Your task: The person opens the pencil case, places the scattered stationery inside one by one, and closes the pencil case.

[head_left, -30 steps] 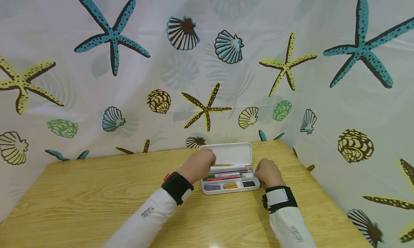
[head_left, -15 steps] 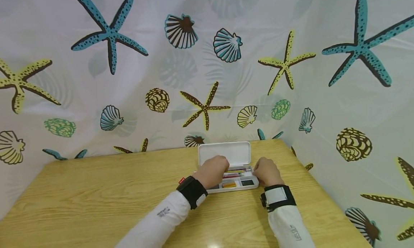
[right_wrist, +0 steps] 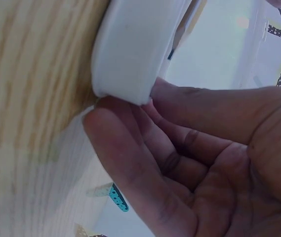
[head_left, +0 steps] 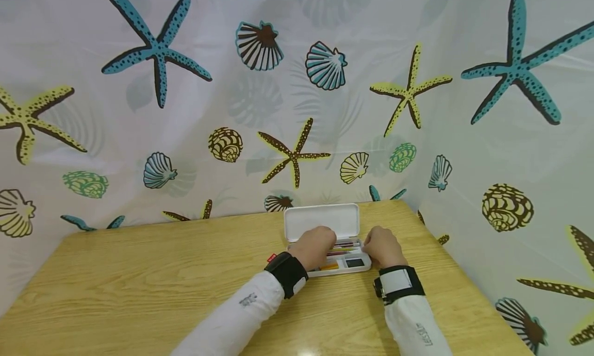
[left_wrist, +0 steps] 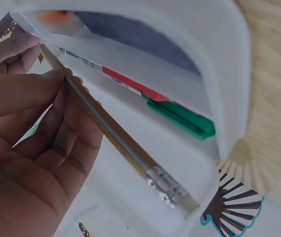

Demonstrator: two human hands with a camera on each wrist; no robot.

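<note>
A white pencil case (head_left: 361, 268) lies on the table with its lid (head_left: 320, 219) raised. My left hand (head_left: 314, 248) is over the case's long compartment. In the left wrist view, its thumb and fingers pinch a yellow-and-grey pencil (left_wrist: 111, 132) with a metal ferrule and a worn eraser end. The pencil's dark tip (right_wrist: 171, 53) shows in the right wrist view. My right hand (head_left: 384, 247) grips the case's right end, thumb on the rim, fingers against the outer wall. Inside lie a green-capped pen (left_wrist: 182, 117) and a red pen (left_wrist: 133, 83).
The case's front compartments hold an orange-yellow piece (head_left: 329, 267) and a dark block (head_left: 355, 262). The wooden table (head_left: 153, 278) extends left and forward. A curtain (head_left: 195, 149) printed with shells and starfish hangs behind and to the right.
My left hand has moved right and slightly towards me with the pencil, from the case's left end to over its inside. My right hand has stayed at the right end.
</note>
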